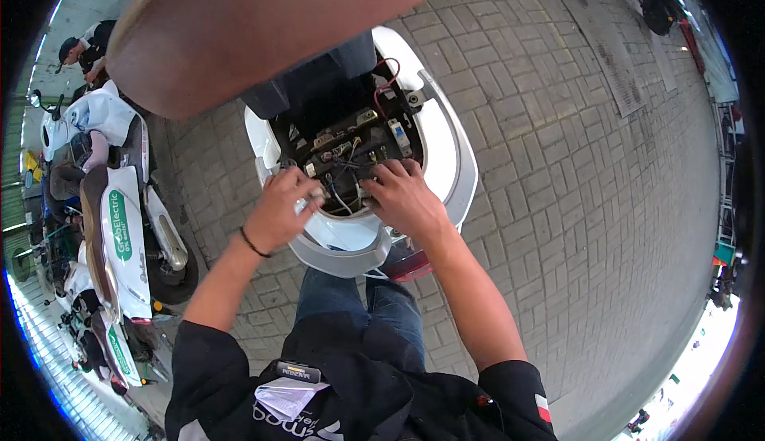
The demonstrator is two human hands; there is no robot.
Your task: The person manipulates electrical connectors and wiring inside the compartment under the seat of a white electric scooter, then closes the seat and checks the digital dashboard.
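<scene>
A white scooter's rear body [446,142] stands before me, its opened compartment [280,132] full of wiring. My left hand [280,211] is at the compartment's near left rim, its thumb and fingers closed around a small pale piece [316,196], perhaps a connector; its kind is unclear. My right hand [405,200] reaches over the near right rim with fingers bent down among the wires; its fingertips are hidden. Between the hands run dark cables and a pale cable [341,202]. A small switch block with a blue part [399,133] sits farther right, near a red wire loop [387,82].
The raised brown seat [271,31] overhangs the compartment's far side. A grey grab rail [462,154] and red tail light [408,261] border the rear. Parked white scooters [127,234] line the left, with a person [96,43] beyond. Brick paving [550,202] spreads right.
</scene>
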